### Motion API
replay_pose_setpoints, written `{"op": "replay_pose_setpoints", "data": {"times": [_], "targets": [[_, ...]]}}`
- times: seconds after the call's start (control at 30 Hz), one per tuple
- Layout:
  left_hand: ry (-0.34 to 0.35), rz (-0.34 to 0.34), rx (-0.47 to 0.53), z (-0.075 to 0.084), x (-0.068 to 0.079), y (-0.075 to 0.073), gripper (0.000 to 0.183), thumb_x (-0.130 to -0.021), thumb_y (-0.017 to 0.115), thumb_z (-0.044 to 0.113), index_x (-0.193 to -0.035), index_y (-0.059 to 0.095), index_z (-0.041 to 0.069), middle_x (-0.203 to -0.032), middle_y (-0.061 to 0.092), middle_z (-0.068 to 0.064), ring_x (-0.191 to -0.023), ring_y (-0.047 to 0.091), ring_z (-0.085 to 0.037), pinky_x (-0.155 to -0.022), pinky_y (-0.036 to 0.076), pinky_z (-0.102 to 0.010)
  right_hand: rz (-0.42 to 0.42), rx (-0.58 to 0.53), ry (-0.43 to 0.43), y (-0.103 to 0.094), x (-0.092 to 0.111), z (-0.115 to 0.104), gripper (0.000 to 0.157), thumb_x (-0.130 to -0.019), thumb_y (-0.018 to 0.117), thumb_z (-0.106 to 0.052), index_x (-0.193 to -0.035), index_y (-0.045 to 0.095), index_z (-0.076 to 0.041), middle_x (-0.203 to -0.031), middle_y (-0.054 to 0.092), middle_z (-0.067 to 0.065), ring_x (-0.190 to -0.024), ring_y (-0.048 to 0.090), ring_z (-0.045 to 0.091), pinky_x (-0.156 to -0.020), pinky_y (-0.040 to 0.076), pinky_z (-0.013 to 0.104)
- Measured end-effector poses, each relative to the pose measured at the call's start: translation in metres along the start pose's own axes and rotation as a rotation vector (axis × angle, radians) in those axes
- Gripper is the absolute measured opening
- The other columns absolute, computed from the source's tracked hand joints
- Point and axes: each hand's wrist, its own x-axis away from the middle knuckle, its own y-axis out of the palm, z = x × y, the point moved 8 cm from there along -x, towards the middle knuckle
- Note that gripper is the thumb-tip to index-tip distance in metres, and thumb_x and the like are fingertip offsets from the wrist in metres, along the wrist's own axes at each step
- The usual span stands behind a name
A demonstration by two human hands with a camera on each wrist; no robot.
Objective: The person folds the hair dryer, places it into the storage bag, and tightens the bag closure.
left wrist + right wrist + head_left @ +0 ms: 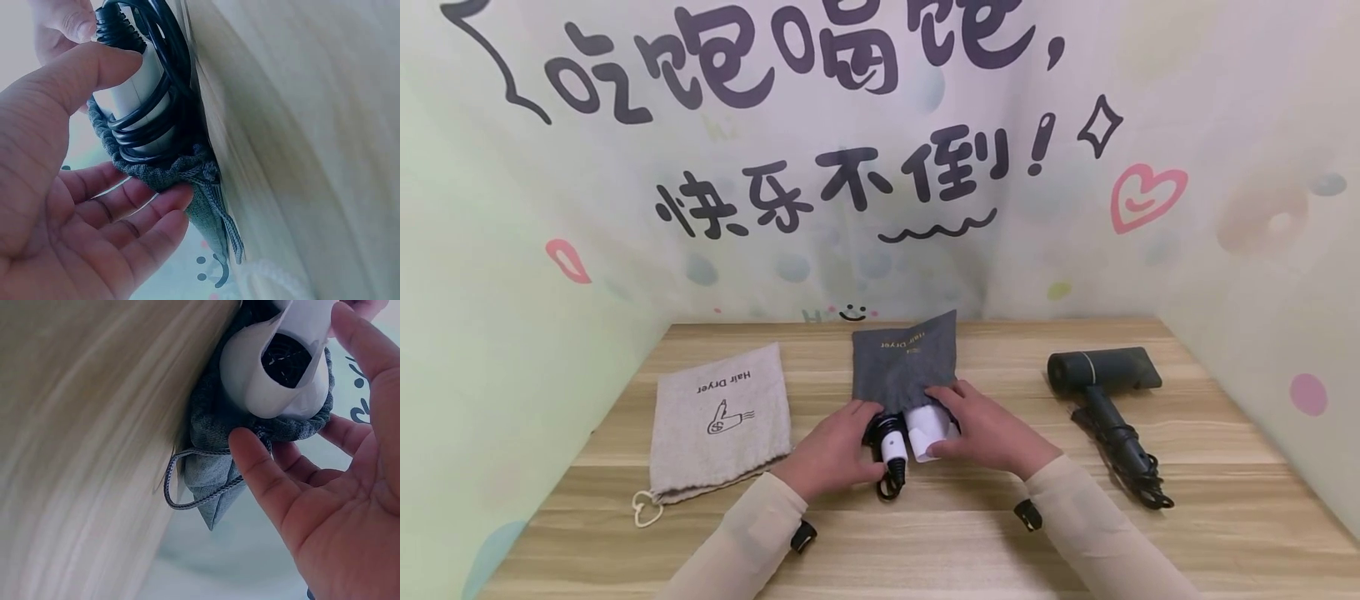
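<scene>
A white hair dryer (234,375) with a black cord (147,128) wound round its handle (128,94) lies partly inside a dark grey drawstring bag (898,367). The handle end and the white nozzle (927,432) stick out of the bag's mouth toward me. My left hand (835,450) lays its thumb across the handle near the cord's end, its fingertips touching the gathered rim. On the other side, my right hand (988,429) sets its thumb against the nozzle while its fingers, nearly straight, touch the bag's mouth. The dryer's body is hidden in the cloth.
To the left lies a beige bag (722,425) printed "Hair Dryer", with a white heart-shaped cord loop (647,508). A black hair dryer (1105,371) with its cord (1138,479) bundled lies to the right. Behind the wooden table (925,533) hangs a printed curtain (850,267).
</scene>
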Motion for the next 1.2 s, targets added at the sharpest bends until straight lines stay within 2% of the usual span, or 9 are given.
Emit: {"op": "replay_pose_setpoints", "data": {"times": [0.27, 0.4, 0.53, 0.67, 0.8, 0.97, 1.13, 1.2], "targets": [[0.001, 0.035, 0.014, -0.0024, -0.0009, -0.0008, 0.067, -0.074, 0.081, 0.03, -0.13, 0.056, 0.002, -0.123, 0.062, -0.011, -0.113, 0.06, -0.026, -0.097, 0.048, -0.04, 0.006, 0.022, -0.055, -0.0016, 0.0023, -0.0023, 0.081, -0.077, 0.084, -0.036, -0.145, 0.048, -0.01, -0.13, 0.05, 0.015, -0.103, 0.058, 0.022, -0.089, 0.049, 0.04], [0.001, 0.048, 0.005, -0.0029, -0.0016, -0.0015, 0.063, -0.076, 0.082, 0.029, -0.128, 0.058, 0.002, -0.121, 0.064, -0.011, -0.111, 0.061, -0.026, -0.096, 0.049, -0.04, 0.017, 0.036, -0.072, -0.0022, 0.0029, -0.0031, 0.076, -0.078, 0.083, -0.034, -0.143, 0.05, -0.011, -0.128, 0.051, 0.014, -0.101, 0.058, 0.021, -0.088, 0.05, 0.039], [-0.013, 0.074, 0.018, -0.0034, -0.0019, -0.0045, 0.056, -0.077, 0.082, 0.024, -0.124, 0.061, 0.003, -0.111, 0.067, -0.009, -0.1, 0.063, -0.024, -0.089, 0.051, -0.04, 0.055, 0.064, -0.099, -0.0043, 0.0022, -0.0053, 0.069, -0.08, 0.082, -0.033, -0.139, 0.054, -0.01, -0.124, 0.055, 0.013, -0.099, 0.059, 0.022, -0.086, 0.05, 0.041], [-0.028, 0.079, 0.02, -0.005, -0.0019, -0.0051, 0.052, -0.076, 0.083, 0.024, -0.12, 0.063, 0.004, -0.095, 0.064, -0.002, -0.084, 0.059, -0.017, -0.076, 0.051, -0.036, 0.073, 0.084, -0.112, -0.0052, 0.0014, -0.0065, 0.065, -0.08, 0.083, -0.032, -0.135, 0.057, -0.01, -0.122, 0.058, 0.012, -0.1, 0.061, 0.024, -0.087, 0.051, 0.042], [-0.05, 0.069, 0.021, -0.0073, -0.0019, -0.0039, 0.051, -0.076, 0.083, 0.025, -0.119, 0.063, 0.005, -0.083, 0.058, 0.003, -0.073, 0.054, -0.014, -0.067, 0.048, -0.033, 0.069, 0.086, -0.107, -0.0044, 0.0008, -0.0058, 0.063, -0.08, 0.083, -0.032, -0.133, 0.058, -0.01, -0.125, 0.06, 0.013, -0.105, 0.062, 0.026, -0.09, 0.05, 0.043], [-0.065, 0.079, 0.018, -0.0084, -0.0015, -0.0047, 0.049, -0.078, 0.083, 0.026, -0.119, 0.064, 0.006, -0.078, 0.054, 0.006, -0.069, 0.051, -0.012, -0.063, 0.045, -0.03, 0.077, 0.073, -0.105, -0.0048, 0.0004, -0.0055, 0.062, -0.08, 0.083, -0.032, -0.132, 0.06, -0.01, -0.126, 0.061, 0.013, -0.109, 0.063, 0.027, -0.092, 0.05, 0.044], [-0.071, 0.092, 0.023, -0.0087, -0.0016, -0.0055, 0.048, -0.078, 0.083, 0.026, -0.118, 0.064, 0.006, -0.077, 0.054, 0.005, -0.067, 0.051, -0.013, -0.062, 0.045, -0.03, 0.08, 0.053, -0.088, -0.0044, -0.0005, -0.0036, 0.065, -0.08, 0.083, -0.032, -0.135, 0.058, -0.01, -0.13, 0.059, 0.012, -0.112, 0.061, 0.027, -0.094, 0.049, 0.043], [-0.075, 0.089, 0.03, -0.0091, -0.002, -0.0049, 0.05, -0.078, 0.083, 0.026, -0.119, 0.063, 0.005, -0.083, 0.058, 0.002, -0.073, 0.055, -0.014, -0.066, 0.048, -0.032, 0.067, 0.044, -0.057, -0.0026, -0.0004, -0.0004, 0.07, -0.079, 0.083, -0.031, -0.139, 0.054, -0.008, -0.131, 0.056, 0.013, -0.112, 0.06, 0.026, -0.094, 0.049, 0.043]]}}
